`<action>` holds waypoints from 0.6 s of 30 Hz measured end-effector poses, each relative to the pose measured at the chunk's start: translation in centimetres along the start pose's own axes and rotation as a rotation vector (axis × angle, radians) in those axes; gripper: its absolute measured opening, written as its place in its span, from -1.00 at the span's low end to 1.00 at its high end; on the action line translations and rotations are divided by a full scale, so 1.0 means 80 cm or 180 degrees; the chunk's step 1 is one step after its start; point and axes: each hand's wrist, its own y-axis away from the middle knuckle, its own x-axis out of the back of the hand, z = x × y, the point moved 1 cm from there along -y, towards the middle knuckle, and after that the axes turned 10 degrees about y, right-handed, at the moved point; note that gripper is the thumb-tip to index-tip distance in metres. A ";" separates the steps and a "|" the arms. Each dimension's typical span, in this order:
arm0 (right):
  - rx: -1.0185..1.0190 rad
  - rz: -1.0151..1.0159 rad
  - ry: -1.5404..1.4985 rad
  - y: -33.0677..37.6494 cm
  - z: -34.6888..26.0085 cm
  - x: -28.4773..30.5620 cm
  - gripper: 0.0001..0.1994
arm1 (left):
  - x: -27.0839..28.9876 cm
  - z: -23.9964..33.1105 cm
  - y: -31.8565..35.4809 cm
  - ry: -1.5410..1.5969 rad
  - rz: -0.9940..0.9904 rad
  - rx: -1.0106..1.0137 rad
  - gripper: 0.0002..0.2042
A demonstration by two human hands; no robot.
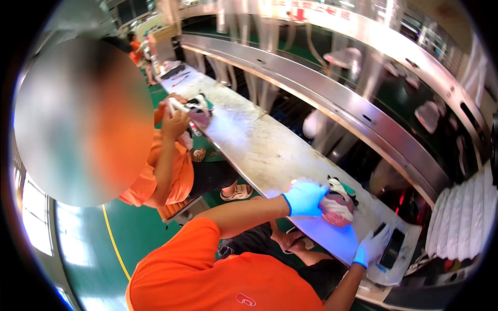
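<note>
My left hand [305, 198], in a light glove lit blue, grips the left side of a sneaker [338, 210] in pink, white and dark tones on the bench. Its fingertips are partly hidden. Further right, my right hand [371, 248], also gloved, rests low over the bench with its fingers around a short black stick-like object [381, 228]; what kind it is I cannot make out. Right beside that hand lies a dark phone [392, 249]. Blue-violet light falls on the bench top around the left hand and the sneaker.
The long pale bench [249, 137] runs from far left to near right. A co-worker in orange, seated at left, holds another shoe [199, 110]. Behind the bench runs a metal rail [321, 80] with shoes beyond it. A white ribbed hose [461, 217] stands at right.
</note>
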 end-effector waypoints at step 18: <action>0.0130 -0.1378 -0.3498 0.090 -0.105 0.054 -0.70 | 0.010 -0.035 -0.034 0.0674 -0.0214 0.0454 -0.01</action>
